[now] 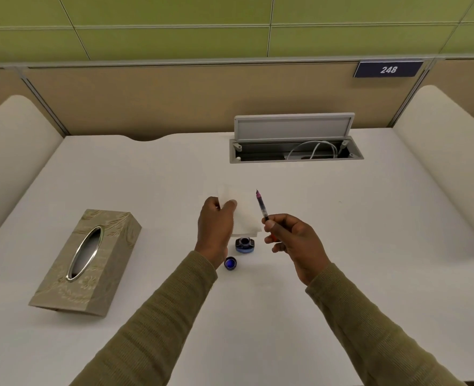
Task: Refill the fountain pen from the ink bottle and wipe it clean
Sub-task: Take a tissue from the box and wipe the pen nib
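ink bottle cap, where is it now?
In the head view the cap lies open side up on the table, near and left of the open ink bottle, beside the left hand's wrist.

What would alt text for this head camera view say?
Over a white desk, the left hand holds a white tissue beside the slim fountain pen held nib-up in the right hand; an open blue ink bottle, its blue cap and a beige tissue box sit below.

White tabletop [341, 232] with open cable hatch [295, 140] near far edge. Behind it, tan partition [174, 98] bearing blue plate "248" [388, 69]. Above, green panelled wall [174, 26]. Cream dividers [10, 151] on both sides.
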`<action>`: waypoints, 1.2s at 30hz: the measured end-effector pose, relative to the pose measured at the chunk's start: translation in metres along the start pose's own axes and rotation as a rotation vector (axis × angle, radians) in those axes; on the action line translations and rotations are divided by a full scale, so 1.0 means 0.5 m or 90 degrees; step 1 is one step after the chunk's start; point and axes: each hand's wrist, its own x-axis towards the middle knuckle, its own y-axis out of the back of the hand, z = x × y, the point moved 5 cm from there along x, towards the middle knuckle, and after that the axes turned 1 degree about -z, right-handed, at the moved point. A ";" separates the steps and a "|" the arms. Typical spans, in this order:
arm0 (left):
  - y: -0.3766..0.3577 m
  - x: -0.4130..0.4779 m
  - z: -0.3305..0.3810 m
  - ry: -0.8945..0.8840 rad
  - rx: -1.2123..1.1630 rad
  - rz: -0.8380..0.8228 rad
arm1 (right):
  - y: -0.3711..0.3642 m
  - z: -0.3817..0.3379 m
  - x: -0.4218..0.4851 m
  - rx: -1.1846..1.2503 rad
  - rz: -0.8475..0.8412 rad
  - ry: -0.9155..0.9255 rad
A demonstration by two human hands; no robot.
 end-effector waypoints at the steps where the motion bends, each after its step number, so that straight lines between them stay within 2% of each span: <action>1: -0.012 -0.004 -0.001 0.013 -0.032 -0.018 | -0.004 0.001 -0.002 -0.017 0.006 0.006; 6: -0.054 -0.027 -0.007 0.169 -0.369 -0.183 | -0.009 -0.001 -0.015 -0.129 0.061 0.032; 8: -0.053 -0.027 -0.005 0.186 -0.453 -0.232 | -0.007 -0.004 -0.021 -0.170 0.079 0.043; 12: -0.053 -0.029 -0.009 0.133 -0.410 -0.265 | -0.007 -0.015 -0.030 -0.233 0.094 0.067; 16: -0.059 -0.032 -0.015 0.111 -0.333 -0.252 | -0.011 -0.028 -0.044 -0.297 0.118 0.116; 22: -0.060 -0.024 -0.019 0.094 -0.334 -0.220 | -0.028 -0.044 -0.053 -0.377 0.137 0.217; 25: -0.056 -0.023 -0.015 0.092 -0.345 -0.230 | -0.032 -0.048 -0.053 -0.340 0.108 0.187; 29: -0.048 -0.023 -0.009 0.098 -0.356 -0.236 | -0.037 -0.051 -0.050 -0.243 0.051 0.091; 36: -0.042 -0.029 0.004 0.092 -0.400 -0.246 | -0.051 -0.050 -0.058 -0.017 -0.065 -0.042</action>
